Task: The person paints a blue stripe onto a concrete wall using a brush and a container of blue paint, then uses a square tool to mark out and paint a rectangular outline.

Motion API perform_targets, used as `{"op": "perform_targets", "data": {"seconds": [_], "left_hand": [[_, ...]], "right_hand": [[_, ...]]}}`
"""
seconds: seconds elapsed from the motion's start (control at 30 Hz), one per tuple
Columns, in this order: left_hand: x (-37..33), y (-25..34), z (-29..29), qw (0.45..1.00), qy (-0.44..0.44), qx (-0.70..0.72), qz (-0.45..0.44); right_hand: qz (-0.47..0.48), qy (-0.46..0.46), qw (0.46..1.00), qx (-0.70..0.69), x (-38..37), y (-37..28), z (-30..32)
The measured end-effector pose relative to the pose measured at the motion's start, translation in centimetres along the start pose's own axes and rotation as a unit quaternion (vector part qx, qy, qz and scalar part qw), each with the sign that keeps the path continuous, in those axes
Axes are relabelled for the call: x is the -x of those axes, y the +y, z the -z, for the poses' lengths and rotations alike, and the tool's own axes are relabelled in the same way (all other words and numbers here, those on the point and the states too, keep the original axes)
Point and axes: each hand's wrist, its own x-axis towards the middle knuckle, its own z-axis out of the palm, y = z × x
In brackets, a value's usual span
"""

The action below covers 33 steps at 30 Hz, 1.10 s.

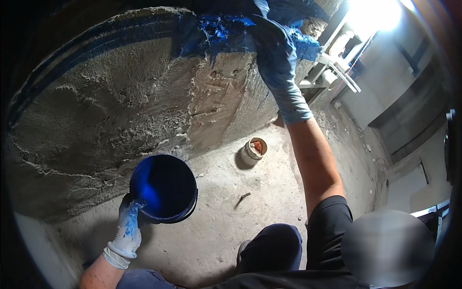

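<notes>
My left hand (128, 230), in a white glove smeared with blue, grips the rim of a dark bucket (191, 207). Bright blue paint (150, 192) coats the bucket's inner wall, and the bucket tilts toward me. Raised high, my right hand (277, 54) wears a pale glove heavily stained blue. It is at the blue-painted band (211, 31) along the top of a rough plastered wall (144, 96). Its fingers look curled, but shadow and dark paint hide what they hold. Wet, glossy blue shows on the wall just left of this hand.
A small pale bucket (247, 156) with reddish lumps inside stands on the concrete floor (216, 231) by the wall's foot. A short dark stick (243, 197) lies nearby. White pipework (332, 67) and a glaring lamp (375, 14) are at upper right.
</notes>
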Motion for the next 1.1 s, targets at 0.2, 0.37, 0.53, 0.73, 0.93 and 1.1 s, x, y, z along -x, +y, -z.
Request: {"op": "perform_targets", "data": {"seconds": [0.2, 0.37, 0.53, 0.73, 0.93, 1.1], "left_hand": [[-0.8, -1.4, 1.2, 0.999, 0.019, -0.033, -0.034], [0.1, 0.5, -0.8, 1.0, -0.002, -0.004, 0.001], [-0.2, -0.1, -0.1, 1.0, -0.002, 0.012, 0.011], [-0.2, 0.0, 0.2, 1.0, -0.001, 0.014, 0.012], [-1.2, -0.6, 1.1, 0.999, -0.047, 0.018, -0.014], [0.3, 0.5, -0.3, 0.999, -0.037, 0.037, -0.002]], "right_hand": [[-0.051, 0.03, 0.998, 0.033, -0.4, 1.1, 0.8], [0.031, -0.02, 0.998, -0.045, -3.5, -4.0, -2.3], [-0.023, -0.08, 0.996, -0.024, -3.9, -4.8, -1.8], [-0.044, -0.083, 0.995, -0.043, -2.4, -1.4, 1.7], [0.016, -0.055, 0.983, -0.172, -6.5, -6.9, -1.3], [0.079, -0.032, 0.992, -0.09, -6.1, -6.5, -0.7]]}}
